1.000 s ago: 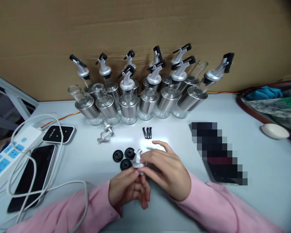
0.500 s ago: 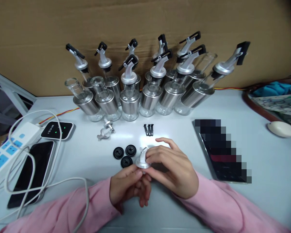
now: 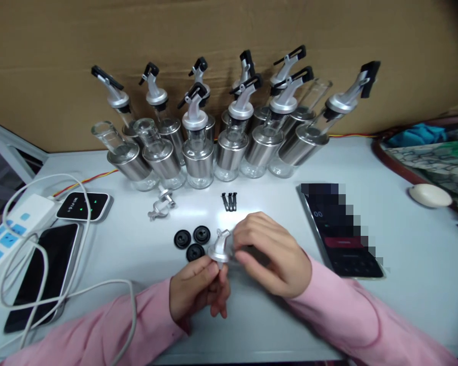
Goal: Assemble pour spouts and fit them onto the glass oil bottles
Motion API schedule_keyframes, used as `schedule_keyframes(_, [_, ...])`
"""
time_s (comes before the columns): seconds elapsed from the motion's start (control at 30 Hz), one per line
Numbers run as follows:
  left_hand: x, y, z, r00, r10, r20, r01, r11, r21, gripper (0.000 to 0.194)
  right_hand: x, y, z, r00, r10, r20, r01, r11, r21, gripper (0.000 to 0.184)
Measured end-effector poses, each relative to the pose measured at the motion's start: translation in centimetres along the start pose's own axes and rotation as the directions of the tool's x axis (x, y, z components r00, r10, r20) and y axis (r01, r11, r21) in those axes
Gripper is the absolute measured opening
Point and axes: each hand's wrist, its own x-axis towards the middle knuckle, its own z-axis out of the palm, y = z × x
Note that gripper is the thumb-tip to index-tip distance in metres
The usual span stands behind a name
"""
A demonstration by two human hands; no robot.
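My left hand [image 3: 198, 287] pinches the stem of a silver pourer spout [image 3: 220, 246] between thumb and fingers, its round flange above the fingertips. Just right of the spout is my right hand [image 3: 273, 254], fingers bent and thumb apart, with nothing visible in it. Three black ribbed rubber stoppers [image 3: 182, 239] lie in a cluster left of the spout. Farther back, three small black levers [image 3: 229, 202] rest side by side. More silver spout parts [image 3: 162, 204] lie in front of the bottles at left.
Two rows of glass and steel bottles [image 3: 198, 157] stand along the cardboard, most with pourers fitted. At left are a white cable [image 3: 86, 295], a phone [image 3: 41, 274], a Wi-Fi device [image 3: 84, 206] and a power strip [image 3: 19, 223]. Another phone [image 3: 339, 231] and a white oval object [image 3: 430, 195] lie at right.
My right hand has come off the spout and now sits a little apart on its right. My left hand still holds the spout. The whole view has shifted slightly.
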Motion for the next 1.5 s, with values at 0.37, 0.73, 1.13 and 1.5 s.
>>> schedule_keyframes(0.37, [0.0, 0.2, 0.2, 0.998, -0.061, -0.021, 0.062, 0.997, 0.047, 0.04, -1.3, 2.1, -1.1, 0.895, 0.376, 0.238, -0.296, 0.902, -0.313, 0.021])
schedule_keyframes(0.73, [0.0, 0.2, 0.1, 0.998, -0.066, -0.019, 0.067, 0.997, 0.045, 0.039, -1.6, 2.4, -0.2, 0.908, 0.368, 0.201, -0.272, 0.881, -0.387, 0.011])
schedule_keyframes(1.13, [-0.2, 0.4, 0.3, 0.996, -0.08, -0.043, 0.082, 0.996, 0.044, 0.04, -0.7, 0.8, -0.4, 0.976, 0.21, 0.058, -0.214, 0.974, 0.075, 0.017])
schedule_keyframes(1.5, [-0.1, 0.4, 0.4, 0.995, -0.084, -0.055, 0.087, 0.995, 0.056, 0.041, -0.6, 0.3, -0.2, 0.96, 0.263, -0.1, -0.248, 0.958, 0.146, 0.014])
